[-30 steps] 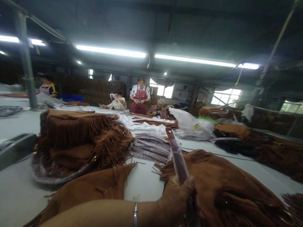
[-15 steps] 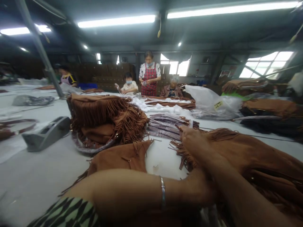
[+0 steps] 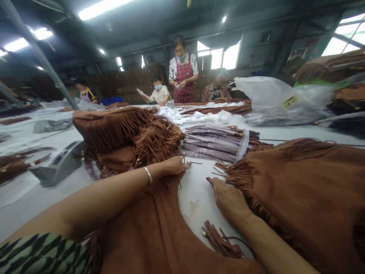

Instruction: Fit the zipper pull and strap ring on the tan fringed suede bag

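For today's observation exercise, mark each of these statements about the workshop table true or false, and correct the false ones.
1. The left hand grips the far end of a brown suede piece. True.
2. The right hand holds a wrapped strap up in the air. False: it lies low on the white table, beside the fringed bag.
3. A silver bangle sits on the left wrist. True.
4. The wrapped straps lie stacked behind the hands. True.
5. The grey tape dispenser stands to the right of the fringed bag. False: it stands far left.
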Demonstrator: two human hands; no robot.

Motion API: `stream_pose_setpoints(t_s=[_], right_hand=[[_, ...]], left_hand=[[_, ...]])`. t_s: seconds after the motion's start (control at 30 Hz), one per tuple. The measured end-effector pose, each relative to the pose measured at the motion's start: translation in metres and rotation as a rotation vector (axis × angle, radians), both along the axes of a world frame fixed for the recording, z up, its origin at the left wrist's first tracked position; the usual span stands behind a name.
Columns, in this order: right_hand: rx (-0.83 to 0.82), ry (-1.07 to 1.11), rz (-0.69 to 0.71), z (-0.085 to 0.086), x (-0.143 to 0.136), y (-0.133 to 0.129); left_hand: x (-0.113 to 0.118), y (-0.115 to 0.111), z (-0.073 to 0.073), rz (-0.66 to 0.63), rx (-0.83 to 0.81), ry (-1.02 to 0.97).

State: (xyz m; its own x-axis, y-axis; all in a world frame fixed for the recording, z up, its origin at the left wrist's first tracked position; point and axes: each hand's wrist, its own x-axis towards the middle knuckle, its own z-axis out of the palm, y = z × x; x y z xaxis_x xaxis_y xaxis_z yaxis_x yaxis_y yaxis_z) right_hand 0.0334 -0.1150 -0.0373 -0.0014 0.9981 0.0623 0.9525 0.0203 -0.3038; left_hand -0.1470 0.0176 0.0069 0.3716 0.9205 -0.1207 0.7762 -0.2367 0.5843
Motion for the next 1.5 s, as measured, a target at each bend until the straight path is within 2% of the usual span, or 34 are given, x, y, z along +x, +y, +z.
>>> stream_pose_setpoints(t_s=[0.07,0.13,0.27,0.37,0.43,0.53,0.6,0.73,0.83,1.0,1.2,1.37,1.5], right_hand=[[0.016,0.068,-0.014,-0.003,0.004,0.003],[0.042,0.165,-0.021,-0.002,0.009,0.007],[0.146,0.383,0.019,0.012,0.009,0.010],[0.254,0.664,0.070,0.026,0.003,0.007],[0.291,0.847,0.095,0.032,-0.001,0.003],[0.280,0.940,0.078,0.036,-0.005,-0.003],[0.259,1.006,0.057,0.037,-0.006,-0.006],[0.166,1.191,0.042,0.039,-0.007,-0.010],[0.069,1.317,0.036,0.042,-0.007,-0.012],[-0.083,1.434,0.004,0.042,-0.008,-0.012],[-0.012,1.517,-0.119,0.039,-0.017,-0.009],[-0.198,1.515,-0.180,0.037,-0.023,-0.006],[-0.254,1.501,-0.215,0.040,-0.023,-0.006]], left_hand=[[-0.003,0.003,-0.006,-0.016,-0.077,0.005],[-0.006,0.003,-0.006,-0.059,-0.148,-0.007],[-0.006,-0.012,0.008,-0.184,-0.218,-0.053],[0.002,-0.040,0.020,-0.277,-0.185,-0.077],[0.008,-0.061,0.026,-0.321,-0.098,-0.066],[0.014,-0.083,0.034,-0.341,0.051,-0.082],[0.016,-0.088,0.037,-0.364,0.028,-0.210],[0.019,-0.090,0.039,-0.465,-0.243,-0.606],[0.020,-0.092,0.034,-0.463,-0.398,-0.810],[0.019,-0.088,0.012,-0.376,-0.582,-1.047],[0.015,-0.076,-0.006,-0.317,-0.735,-1.258],[0.008,-0.061,-0.016,-0.396,-0.877,-1.280],[0.006,-0.051,-0.023,-0.477,-0.938,-1.227]])
